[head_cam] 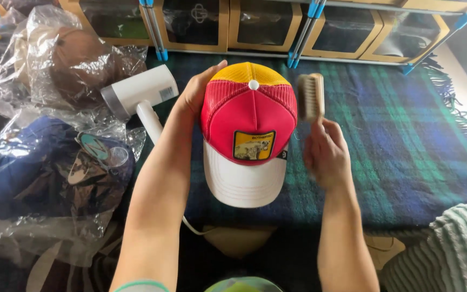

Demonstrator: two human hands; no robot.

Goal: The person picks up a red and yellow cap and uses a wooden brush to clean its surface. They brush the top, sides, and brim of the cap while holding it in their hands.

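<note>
A red trucker cap (247, 116) with a yellow mesh back, a white brim and a yellow front patch is held up over a plaid blanket (395, 130). My left hand (194, 94) grips the cap's left side and back. My right hand (326, 154) holds a small wooden brush (310, 96) with pale bristles, upright just right of the cap's crown, close to the mesh.
A white handheld steamer (139, 94) lies left of the cap, its cord running toward me. Several caps in clear plastic bags (55, 157) are piled at the left. Cardboard boxes with windows (266, 24) line the far edge. A green knitted cloth (455, 243) sits at lower right.
</note>
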